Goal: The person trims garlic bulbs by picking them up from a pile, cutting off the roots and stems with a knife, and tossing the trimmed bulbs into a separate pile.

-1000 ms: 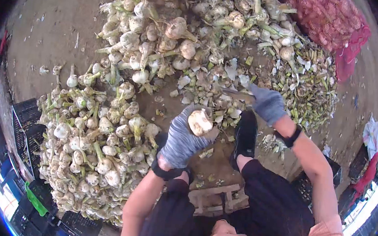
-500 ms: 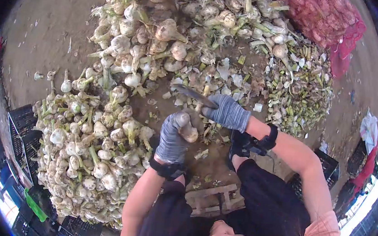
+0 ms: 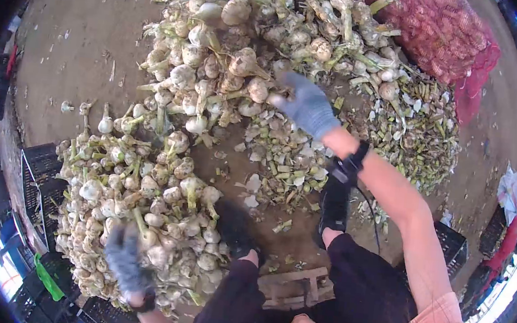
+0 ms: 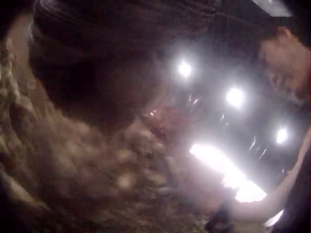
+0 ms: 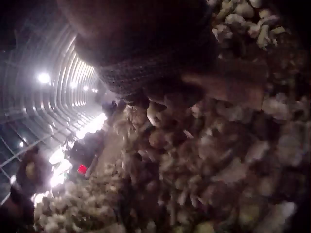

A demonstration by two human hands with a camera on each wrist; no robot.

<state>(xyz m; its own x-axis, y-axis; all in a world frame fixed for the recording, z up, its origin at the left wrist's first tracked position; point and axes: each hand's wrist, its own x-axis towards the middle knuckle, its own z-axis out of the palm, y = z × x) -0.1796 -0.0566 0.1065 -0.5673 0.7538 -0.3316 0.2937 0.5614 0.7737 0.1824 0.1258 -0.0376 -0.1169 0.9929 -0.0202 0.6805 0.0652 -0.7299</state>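
My gloved right hand (image 3: 307, 107) reaches to the near edge of the far garlic heap (image 3: 182, 76). Its fingertips are right at the stem of a garlic bulb (image 3: 257, 90). From under that hand, in the dim right wrist view, juts the flat, brownish length of a knife (image 5: 228, 87); the head view hides it. My gloved left hand (image 3: 126, 258), blurred, is over the heap of garlic bulbs (image 3: 163, 183) at the left, its fingers looking fairly straight with no bulb showing in them. The left wrist view is smeared and shows only the dark glove (image 4: 112, 63) above the bulbs.
Cut stems and peelings (image 3: 410, 132) cover the ground at centre and right. A red mesh sack (image 3: 435, 38) full of bulbs lies at the upper right. Black crates (image 3: 41, 190) stand left, another crate (image 3: 449, 245) right. A wooden pallet (image 3: 293, 286) lies between the legs.
My left hand held a garlic bulb in front of me while the right worked the knife at it. The left has swung down-left over the near heap; the right has moved forward to the far heap.
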